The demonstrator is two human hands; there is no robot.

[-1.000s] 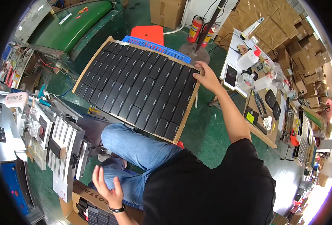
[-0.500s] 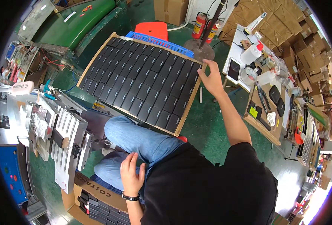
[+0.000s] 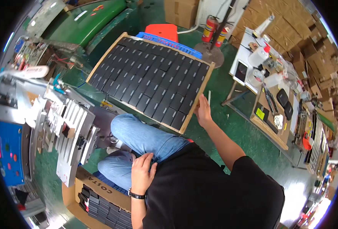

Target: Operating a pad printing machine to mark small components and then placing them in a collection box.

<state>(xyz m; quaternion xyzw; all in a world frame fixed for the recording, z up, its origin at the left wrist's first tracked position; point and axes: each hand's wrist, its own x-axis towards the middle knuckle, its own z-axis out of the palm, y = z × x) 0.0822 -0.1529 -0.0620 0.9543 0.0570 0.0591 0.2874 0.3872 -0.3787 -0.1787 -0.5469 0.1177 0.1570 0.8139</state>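
A wooden-edged tray (image 3: 198,102) in front of me bears rows of flat black rectangular pieces (image 3: 153,80), each with a small pale mark. My right hand (image 3: 203,112) is at the tray's right edge, fingers stretched along its outer side; it appears to touch the wood without wrapping round it. My left hand (image 3: 141,175), a black-strapped watch (image 3: 137,195) at its wrist, rests on my jeans with the fingers extended and nothing held. Below it to the left, an open cardboard box (image 3: 100,186) contains many more stacked black pieces (image 3: 104,209).
Left of my legs stands a metal machine (image 3: 71,141) beside a blue control box (image 3: 8,152). A blue crate (image 3: 169,42) and red stool (image 3: 162,31) are behind the tray. At right, a white table (image 3: 236,57) carries bottles and a phone (image 3: 241,71). Fire extinguishers (image 3: 210,28) stand beyond.
My right hand has slid from the tray's far right corner nearer along its right edge. My left hand has settled on my leg. The whole view has shifted slightly.
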